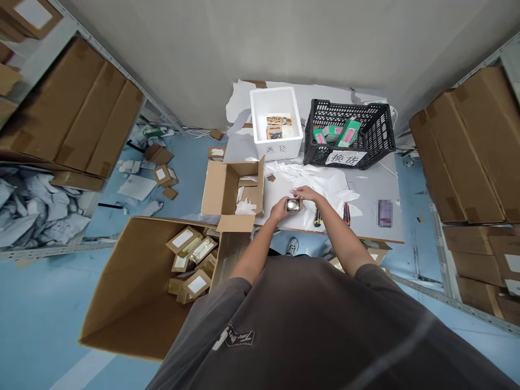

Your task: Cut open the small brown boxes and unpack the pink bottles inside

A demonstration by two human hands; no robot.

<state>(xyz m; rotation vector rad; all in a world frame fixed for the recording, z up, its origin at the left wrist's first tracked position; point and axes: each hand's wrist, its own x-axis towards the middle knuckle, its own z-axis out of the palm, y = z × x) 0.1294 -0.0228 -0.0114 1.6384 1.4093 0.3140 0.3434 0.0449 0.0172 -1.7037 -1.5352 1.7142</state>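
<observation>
Near the front edge of the table (369,225), a small box with a shiny silvery item (292,205) in it sits between my hands. My left hand (278,210) is wrapped round its left side. Over its top and right edge rests my right hand (305,193), fingers bent against it. White paper slips (320,179) lie behind and beside the hands. Right of the box are a black and yellow cutter (317,218) and a red and black tool (346,214). An open carton (213,187) holding cardboard and paper stands to the left.
A white foam bin (277,149) and a black crate (349,157) with green-pink boxes stand at the back. A large carton (122,287) of parcels is at lower left. Shelves with brown boxes (467,157) flank the table.
</observation>
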